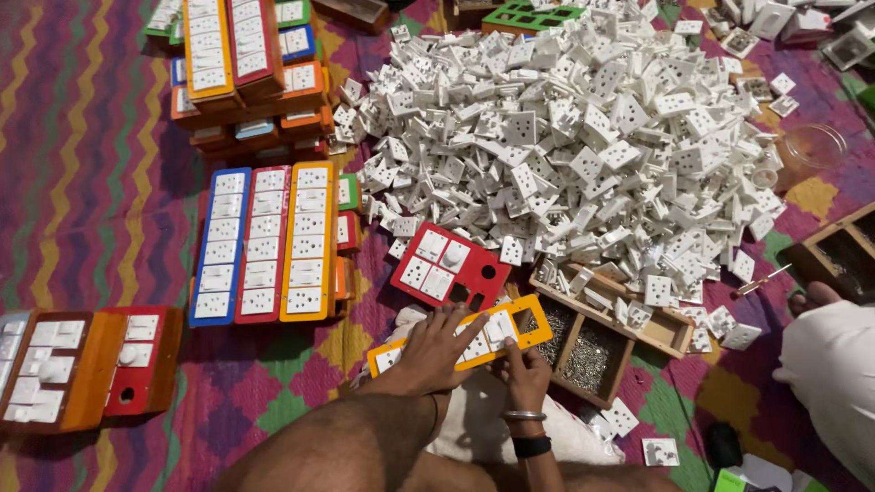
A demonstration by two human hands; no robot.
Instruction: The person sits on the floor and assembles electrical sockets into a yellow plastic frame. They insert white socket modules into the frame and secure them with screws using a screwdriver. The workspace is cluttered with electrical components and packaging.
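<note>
An orange plastic frame [533, 314] lies across a white cloth in front of me, with white socket modules set into its openings. My left hand [437, 348] lies flat on the middle of the frame, fingers spread over the modules. My right hand [526, 372] sits at the frame's near edge, thumb and fingers pinching on a white module there. A red frame [480, 264] holding several white modules lies just beyond.
A big heap of white socket modules [583, 146] covers the patterned rug [91, 182]. Filled blue, red and orange strips [262, 241] lie left, stacks [241, 68] behind. A wooden tray of screws [588, 351] sits right of my hands; another person's white-clad knee [834, 374] at far right.
</note>
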